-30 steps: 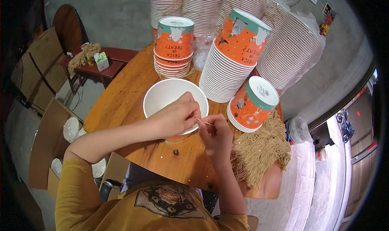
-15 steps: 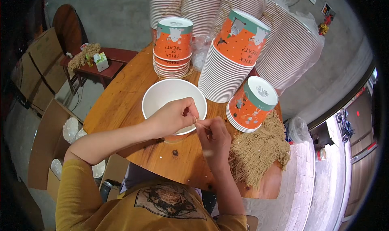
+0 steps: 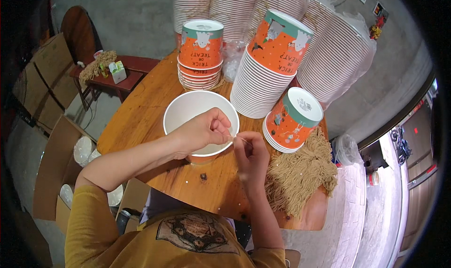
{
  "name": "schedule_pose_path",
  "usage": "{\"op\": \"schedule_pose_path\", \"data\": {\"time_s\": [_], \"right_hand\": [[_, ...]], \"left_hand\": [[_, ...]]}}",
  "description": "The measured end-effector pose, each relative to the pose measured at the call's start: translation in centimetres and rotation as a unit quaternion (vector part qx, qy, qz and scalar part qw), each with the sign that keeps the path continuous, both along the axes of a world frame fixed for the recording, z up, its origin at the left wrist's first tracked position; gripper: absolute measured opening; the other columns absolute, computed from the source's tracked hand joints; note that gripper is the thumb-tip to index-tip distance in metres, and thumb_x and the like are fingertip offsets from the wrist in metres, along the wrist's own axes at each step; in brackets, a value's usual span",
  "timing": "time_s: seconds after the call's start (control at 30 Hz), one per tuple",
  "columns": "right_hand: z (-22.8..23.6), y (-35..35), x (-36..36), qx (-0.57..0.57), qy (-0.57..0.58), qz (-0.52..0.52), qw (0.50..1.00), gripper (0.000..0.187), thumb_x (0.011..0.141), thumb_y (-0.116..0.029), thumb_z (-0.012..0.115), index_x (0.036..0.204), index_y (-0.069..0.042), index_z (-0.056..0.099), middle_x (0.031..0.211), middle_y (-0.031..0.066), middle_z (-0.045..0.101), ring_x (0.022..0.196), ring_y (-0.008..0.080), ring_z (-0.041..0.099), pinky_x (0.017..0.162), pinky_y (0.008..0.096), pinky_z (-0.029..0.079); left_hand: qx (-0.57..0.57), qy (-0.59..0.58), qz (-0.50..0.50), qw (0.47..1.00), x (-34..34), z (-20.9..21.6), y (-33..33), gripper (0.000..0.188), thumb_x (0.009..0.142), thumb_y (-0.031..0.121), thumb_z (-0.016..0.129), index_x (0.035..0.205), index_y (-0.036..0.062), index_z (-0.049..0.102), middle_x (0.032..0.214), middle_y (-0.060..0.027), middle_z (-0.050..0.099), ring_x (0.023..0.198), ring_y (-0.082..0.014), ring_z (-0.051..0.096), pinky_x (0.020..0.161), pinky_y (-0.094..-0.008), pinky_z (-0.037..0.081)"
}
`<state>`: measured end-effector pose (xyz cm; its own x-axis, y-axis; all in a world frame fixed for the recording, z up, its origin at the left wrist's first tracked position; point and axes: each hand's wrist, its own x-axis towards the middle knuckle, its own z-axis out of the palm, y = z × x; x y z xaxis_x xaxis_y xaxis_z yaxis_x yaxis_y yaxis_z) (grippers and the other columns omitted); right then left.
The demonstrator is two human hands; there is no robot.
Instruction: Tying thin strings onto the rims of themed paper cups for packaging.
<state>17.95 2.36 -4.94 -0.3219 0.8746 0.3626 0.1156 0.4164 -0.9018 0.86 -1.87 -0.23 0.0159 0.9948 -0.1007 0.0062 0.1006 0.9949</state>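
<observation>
A white-lined paper bucket (image 3: 188,107) stands upright on the wooden table in front of me, its orange outside showing just below the near rim. Over its opening, my left hand (image 3: 204,130) is closed in a pinch. My right hand (image 3: 252,156) pinches just beyond the right side of the rim, its fingertips almost meeting the left ones. Between them runs a thin pale string (image 3: 243,139), only a short bit of it visible. A bundle of tan strings (image 3: 300,174) lies to the right of my right hand.
Upside-down orange buckets stand in a short stack (image 3: 202,47), a tall stack (image 3: 277,51) and a low stack (image 3: 293,120). Plastic-wrapped bucket stacks (image 3: 336,56) rise behind. Left of the wooden table (image 3: 136,122) are an open carton (image 3: 54,169) and a red bench (image 3: 136,63).
The right hand has shifted slightly right and turned, its fingers more curled. My left fingertips have moved a little up and right. The bucket has barely shifted.
</observation>
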Motion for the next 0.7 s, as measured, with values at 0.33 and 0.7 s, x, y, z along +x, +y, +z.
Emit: {"op": "schedule_pose_path", "data": {"time_s": [0.33,0.7], "right_hand": [[1.1,0.2,0.9,0.254,-0.13,-0.017,0.958,0.014,0.081,-0.004,0.07,0.093,-0.008,0.063,0.082,0.004,0.052,0.062,0.0146,0.053,0.054,0.0275,0.044],[0.2,0.8,0.8,0.238,-0.149,-0.019,0.96,0.017,0.08,-0.011,0.07,0.092,-0.012,0.058,0.084,0.0059,0.052,0.071,0.0242,0.061,0.058,0.0365,0.05]], "left_hand": [[-0.025,-0.007,-0.003,1.0,0.0,0.2,0.0,0.033,0.084,0.0,0.064,0.112,0.0016,0.046,0.089,-0.006,0.061,0.083,-0.0116,0.058,0.078,-0.0245,0.046],[0.04,0.074,-0.036,0.996,0.8,-0.3,0.0,0.025,0.088,0.005,0.059,0.11,0.0013,0.048,0.087,-0.0007,0.054,0.082,-0.0084,0.051,0.077,-0.0231,0.044]]}}
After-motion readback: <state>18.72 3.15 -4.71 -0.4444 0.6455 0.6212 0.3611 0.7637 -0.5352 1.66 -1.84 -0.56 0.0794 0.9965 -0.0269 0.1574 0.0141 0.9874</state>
